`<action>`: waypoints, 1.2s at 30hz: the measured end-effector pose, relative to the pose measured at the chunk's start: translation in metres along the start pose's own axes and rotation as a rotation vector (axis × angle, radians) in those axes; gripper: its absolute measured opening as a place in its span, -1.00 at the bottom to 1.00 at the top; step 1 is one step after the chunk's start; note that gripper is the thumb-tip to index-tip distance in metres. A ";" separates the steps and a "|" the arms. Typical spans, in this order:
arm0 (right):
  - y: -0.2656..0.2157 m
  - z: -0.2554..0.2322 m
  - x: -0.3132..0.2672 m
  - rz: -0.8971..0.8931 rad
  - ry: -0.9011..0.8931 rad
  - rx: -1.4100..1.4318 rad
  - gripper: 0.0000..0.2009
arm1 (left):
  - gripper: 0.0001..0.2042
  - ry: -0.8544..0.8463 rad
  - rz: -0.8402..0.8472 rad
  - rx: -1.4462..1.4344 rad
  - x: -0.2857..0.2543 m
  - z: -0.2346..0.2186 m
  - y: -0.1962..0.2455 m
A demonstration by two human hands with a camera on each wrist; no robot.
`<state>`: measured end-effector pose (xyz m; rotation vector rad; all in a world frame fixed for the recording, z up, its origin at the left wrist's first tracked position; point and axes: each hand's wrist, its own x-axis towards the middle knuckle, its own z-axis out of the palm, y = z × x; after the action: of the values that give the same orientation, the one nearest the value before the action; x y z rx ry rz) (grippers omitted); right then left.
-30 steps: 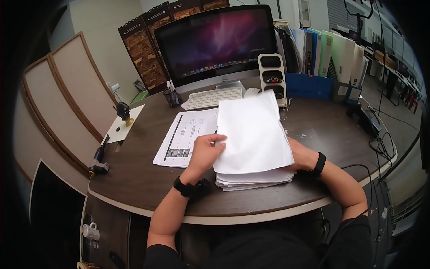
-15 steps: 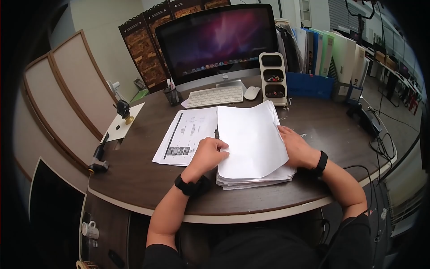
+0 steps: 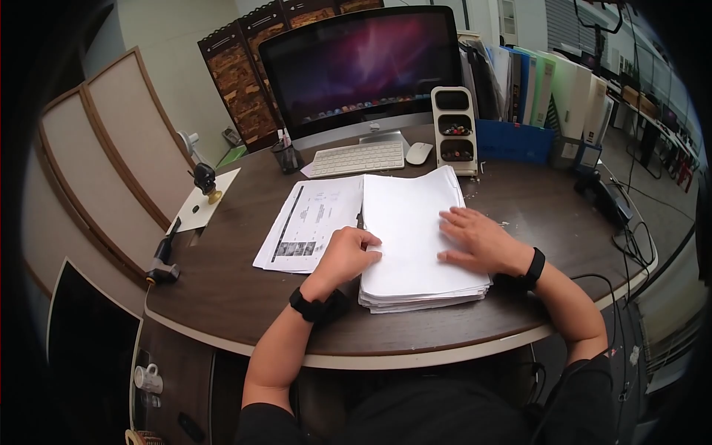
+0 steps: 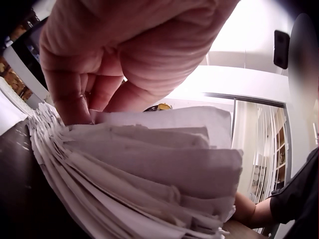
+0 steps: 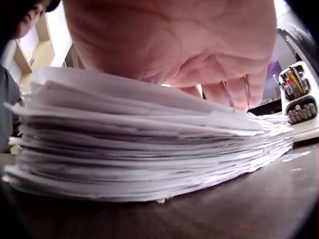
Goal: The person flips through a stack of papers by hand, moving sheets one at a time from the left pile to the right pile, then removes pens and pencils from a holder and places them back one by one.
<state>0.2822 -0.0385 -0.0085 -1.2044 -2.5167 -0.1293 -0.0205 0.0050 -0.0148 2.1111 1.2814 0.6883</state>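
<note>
A thick stack of white paper (image 3: 409,245) with uneven edges lies in front of me on the desk, a blank sheet on top. At its left edge my left hand (image 3: 343,258) pinches the top sheet between thumb and curled fingers; the left wrist view shows the fingertips (image 4: 75,112) right at the paper's edge. Over the stack's right side my right hand (image 3: 482,241) rests flat, fingers spread on the blank sheet. In the right wrist view the palm is low over the layered sheets (image 5: 144,144). Left of the stack lies a printed document (image 3: 308,222), its lower corner partly behind my left hand.
Behind the papers stand a keyboard (image 3: 357,159), a mouse (image 3: 419,153), a monitor (image 3: 363,70) and a pen organizer (image 3: 455,133). A pen cup (image 3: 286,157) is at the back left. Binders (image 3: 541,89) and a desk phone (image 3: 604,199) stand on the right.
The raised top sheet has come down flat onto the stack. My right hand has moved from beside the stack's right edge onto the sheet; the left hand stays at the left edge.
</note>
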 end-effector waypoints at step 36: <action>0.002 0.017 -0.007 -0.043 -0.129 -0.001 -0.46 | -0.87 0.797 0.188 0.673 0.008 -0.039 -0.008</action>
<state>0.2836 -0.0386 -0.0276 -1.1954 -2.6543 -0.0654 -0.0483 0.0229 0.0079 2.6221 1.9499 1.4386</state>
